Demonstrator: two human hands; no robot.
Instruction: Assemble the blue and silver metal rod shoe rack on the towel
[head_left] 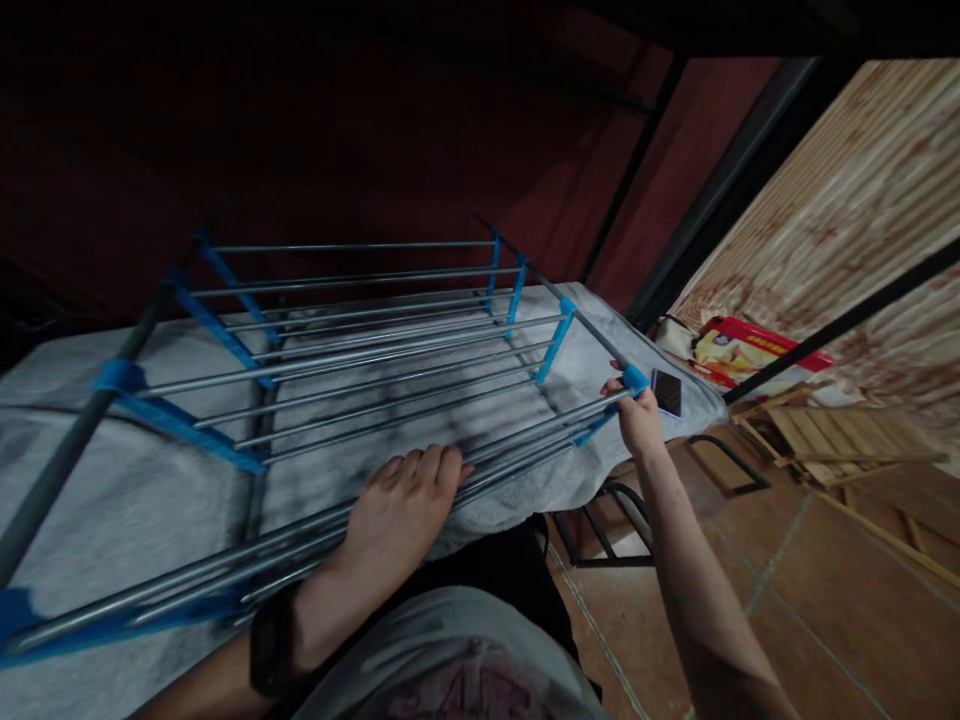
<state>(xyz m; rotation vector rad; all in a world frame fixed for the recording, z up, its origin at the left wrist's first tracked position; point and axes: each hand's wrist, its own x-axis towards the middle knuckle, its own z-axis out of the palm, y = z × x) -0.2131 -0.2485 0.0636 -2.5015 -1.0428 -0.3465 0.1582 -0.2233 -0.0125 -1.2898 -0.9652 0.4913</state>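
A rack of grey metal tubes (375, 373) with blue plastic connectors (555, 340) lies on its side across a grey blanket (165, 480). My left hand (409, 500) is wrapped over the tubes of the nearest tier, its fingertips hidden under them. At the right end of that same tier, my right hand (636, 405) grips the blue corner connector (634, 379), with fingers on both sides of the long side pole (600, 340). A dark band sits on my left wrist.
A phone (667, 393) lies on the blanket just right of my right hand. Beyond it are a red and yellow box (750, 345) and a folded wooden piece (847, 435). A black metal frame (611, 540) stands on the tiled floor. Dark posts rise behind.
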